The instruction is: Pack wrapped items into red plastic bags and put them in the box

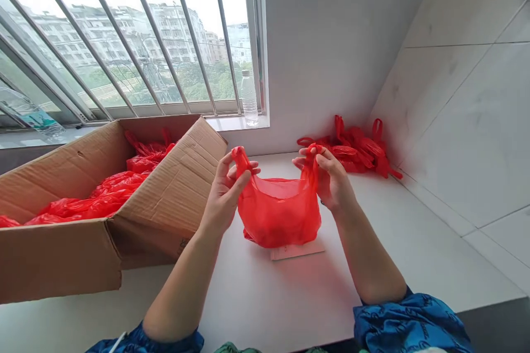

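Note:
A thin red plastic bag (pixel 279 215) hangs between my two hands over the white countertop. My left hand (pixel 227 187) is closed on its left handle loop, and my right hand (pixel 329 174) pinches the right handle. The bag's mouth sags in a curve between the handles. Darker shapes show through the film, but I cannot make out what they are. Under the bag's lower edge, a flat pale object (pixel 298 250) lies on the counter, mostly hidden.
At left stands an open cardboard box (pixel 165 198) holding red plastic bags (pixel 111 193). More red bags (pixel 356 149) lie heaped in the back corner by the tiled wall. Clear bottles stand on the barred window's sill, one (pixel 249 99) at its right end. The counter (pixel 232 298) ends near my body.

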A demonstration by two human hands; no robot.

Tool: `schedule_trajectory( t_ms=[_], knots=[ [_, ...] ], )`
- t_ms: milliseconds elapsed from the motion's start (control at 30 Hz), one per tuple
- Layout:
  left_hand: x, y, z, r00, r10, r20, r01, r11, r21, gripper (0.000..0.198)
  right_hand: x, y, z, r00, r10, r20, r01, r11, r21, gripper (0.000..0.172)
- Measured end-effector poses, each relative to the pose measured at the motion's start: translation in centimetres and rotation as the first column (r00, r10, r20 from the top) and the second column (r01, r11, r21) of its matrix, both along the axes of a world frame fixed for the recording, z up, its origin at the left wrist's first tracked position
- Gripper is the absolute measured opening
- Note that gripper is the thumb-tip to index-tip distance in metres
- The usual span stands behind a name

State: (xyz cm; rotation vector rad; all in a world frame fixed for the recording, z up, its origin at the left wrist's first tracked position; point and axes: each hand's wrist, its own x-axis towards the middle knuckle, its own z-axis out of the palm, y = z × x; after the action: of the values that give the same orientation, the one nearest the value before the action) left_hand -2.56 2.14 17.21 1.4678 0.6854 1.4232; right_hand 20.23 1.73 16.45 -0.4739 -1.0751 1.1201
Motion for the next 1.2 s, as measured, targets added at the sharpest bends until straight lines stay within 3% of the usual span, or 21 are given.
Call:
schedule_trajectory(
  t_ms=[133, 233, 333, 467, 633, 700, 767, 833, 933, 1033, 1100, 1200],
  knots=[
    [1.9, 0.5, -1.7, 0.978, -0.160, -0.134, 0.161, 0.987, 0.000, 0.039, -1.5, -0.4, -1.0, 0.935, 0.012, 0.354, -0.002, 1.000, -0.028, 0.051],
    [2.2, 0.6, -2.9, 0.925, -0.311, -0.217, 0.306, 0.950, -0.058, 0.036, -2.6, -0.5, -2.1, 0.846, 0.011, 0.532, -0.007, 1.000, -0.008, 0.052],
    [1.8, 0.6, -3.0, 0.862, -0.417, -0.287, 0.390, 0.909, -0.148, 0.035, -3.6, -0.4, -2.8, 0.868, 0.105, 0.485, -0.101, 0.994, -0.034, 0.035],
    [1.4, 0.5, -2.3, 0.822, -0.454, -0.344, 0.406, 0.890, -0.206, 0.038, -4.2, 0.2, -3.4, 0.894, 0.229, 0.385, -0.198, 0.973, -0.119, 0.029],
    [1.2, 1.1, -2.6, 0.918, -0.343, -0.201, 0.294, 0.926, -0.237, 0.040, -4.1, 1.3, -4.4, 0.969, 0.155, 0.190, -0.119, 0.975, -0.189, 0.028],
    [1.1, 1.5, -2.8, 0.925, -0.360, -0.120, 0.309, 0.898, -0.312, 0.038, -3.8, 1.2, -4.4, 0.971, 0.192, 0.144, -0.163, 0.968, -0.190, 0.026],
    [1.0, 1.7, -2.9, 0.913, -0.407, -0.032, 0.358, 0.837, -0.414, 0.035, -3.4, 0.9, -4.0, 0.949, 0.242, 0.204, -0.214, 0.965, -0.149, 0.021],
    [0.9, 1.7, -2.9, 0.914, -0.404, 0.035, 0.369, 0.793, -0.484, 0.032, -2.9, 0.4, -3.5, 0.887, 0.235, 0.396, -0.231, 0.971, -0.058, 0.015],
    [1.0, 1.5, -2.7, 0.943, -0.333, 0.016, 0.297, 0.817, -0.494, 0.033, -2.4, -0.1, -3.1, 0.711, -0.042, 0.702, -0.105, 0.981, 0.166, 0.014],
    [1.2, 1.2, -2.4, 0.942, -0.333, -0.048, 0.271, 0.835, -0.479, 0.044, -2.5, -0.1, -3.5, 0.481, -0.410, 0.775, 0.113, 0.906, 0.409, 0.018],
    [1.3, 1.0, -2.3, 0.919, -0.386, -0.076, 0.304, 0.818, -0.488, 0.047, -2.6, 0.1, -4.0, 0.375, -0.537, 0.756, 0.186, 0.842, 0.507, 0.014],
    [1.5, 0.8, -2.4, 0.905, -0.417, -0.085, 0.333, 0.818, -0.468, 0.046, -2.6, 0.0, -4.2, 0.331, -0.611, 0.719, 0.195, 0.790, 0.581, 0.003]
  ],
)
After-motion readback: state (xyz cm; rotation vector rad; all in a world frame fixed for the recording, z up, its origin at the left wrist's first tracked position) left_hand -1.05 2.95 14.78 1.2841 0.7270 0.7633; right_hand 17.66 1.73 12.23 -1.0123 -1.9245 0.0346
